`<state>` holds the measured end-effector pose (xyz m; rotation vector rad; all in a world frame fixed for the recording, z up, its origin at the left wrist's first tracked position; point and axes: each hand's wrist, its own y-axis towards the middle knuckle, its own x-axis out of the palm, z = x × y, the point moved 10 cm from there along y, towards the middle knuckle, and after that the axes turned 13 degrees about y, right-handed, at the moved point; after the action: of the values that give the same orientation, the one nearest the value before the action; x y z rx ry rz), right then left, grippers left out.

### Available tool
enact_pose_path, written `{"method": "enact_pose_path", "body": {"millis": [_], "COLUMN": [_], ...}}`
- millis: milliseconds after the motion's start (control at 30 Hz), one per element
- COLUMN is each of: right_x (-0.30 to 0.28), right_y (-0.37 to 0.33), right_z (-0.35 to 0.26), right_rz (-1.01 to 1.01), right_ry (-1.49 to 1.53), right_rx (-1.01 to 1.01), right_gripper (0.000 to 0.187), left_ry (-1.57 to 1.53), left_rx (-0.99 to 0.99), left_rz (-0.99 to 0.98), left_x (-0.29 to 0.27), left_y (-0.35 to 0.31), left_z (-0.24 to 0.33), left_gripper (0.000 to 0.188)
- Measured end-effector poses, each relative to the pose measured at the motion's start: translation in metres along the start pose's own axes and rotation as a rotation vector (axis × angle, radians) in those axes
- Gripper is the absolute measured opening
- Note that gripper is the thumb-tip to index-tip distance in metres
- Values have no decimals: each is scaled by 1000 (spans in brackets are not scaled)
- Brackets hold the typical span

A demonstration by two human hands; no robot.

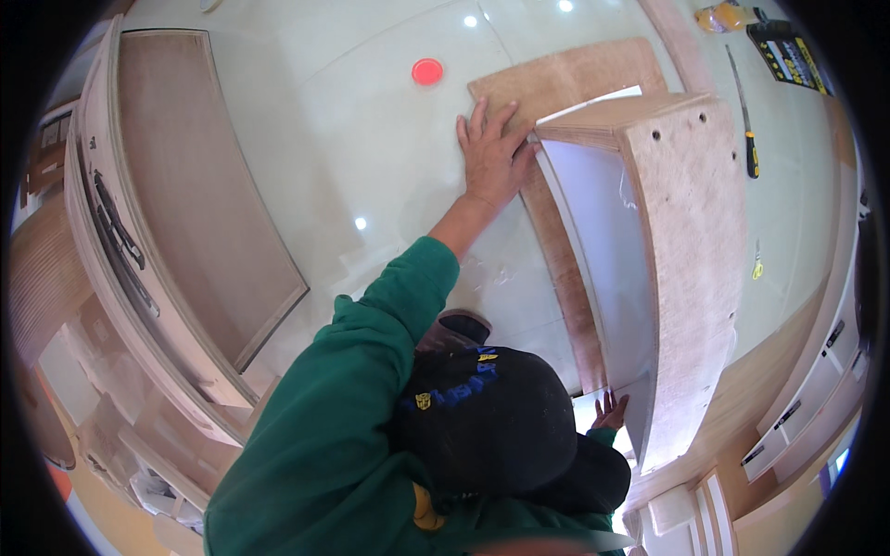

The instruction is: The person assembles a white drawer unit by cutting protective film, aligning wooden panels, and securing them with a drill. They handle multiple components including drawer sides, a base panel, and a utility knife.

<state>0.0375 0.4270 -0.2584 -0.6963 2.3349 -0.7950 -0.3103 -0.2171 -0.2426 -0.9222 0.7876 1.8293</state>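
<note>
A long wooden drawer-like box [691, 250] with a white inner face [603, 218] stands on a flat brown board [561, 76] on the floor. Its outer side is pale wood with small dark holes near the far end. My left hand [491, 157] lies with fingers spread at the box's far left corner, its fingertips over the board's edge. Near the box's close end is my right hand [607, 410], fingers apart and pointing up against the white face. Its palm and forearm are mostly hidden behind a black cap [487, 422].
A red round lid [427, 71] lies on the pale tiled floor. Right of the box are a yellow-and-black screwdriver [751, 153], a small yellow-handled item [757, 269], a bottle [723, 17] and a black packet [788, 57]. A large wooden drawer unit [176, 176] stands left.
</note>
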Motion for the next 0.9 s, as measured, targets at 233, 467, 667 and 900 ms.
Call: {"method": "enact_pose_path", "body": {"millis": [233,467,667,900], "right_x": [-12,-4,-5,33], "right_y": [3,-6,-7,7], "right_z": [12,3,14,-2], "right_rz": [68,25,-79,-312], "right_ry": [77,19,-127,-725], "right_rx": [69,90,144,-163], "right_gripper": [73,65,58,51], "left_ry": [81,122,179,146], "left_rx": [-9,10,54,193], "left_rz": [-29,-72,-96,71], "left_x": [8,14,23,15], "left_y": [-1,-1,-1,-19], "left_z": [-3,0,2,11], "left_gripper": [33,38,35,40]}}
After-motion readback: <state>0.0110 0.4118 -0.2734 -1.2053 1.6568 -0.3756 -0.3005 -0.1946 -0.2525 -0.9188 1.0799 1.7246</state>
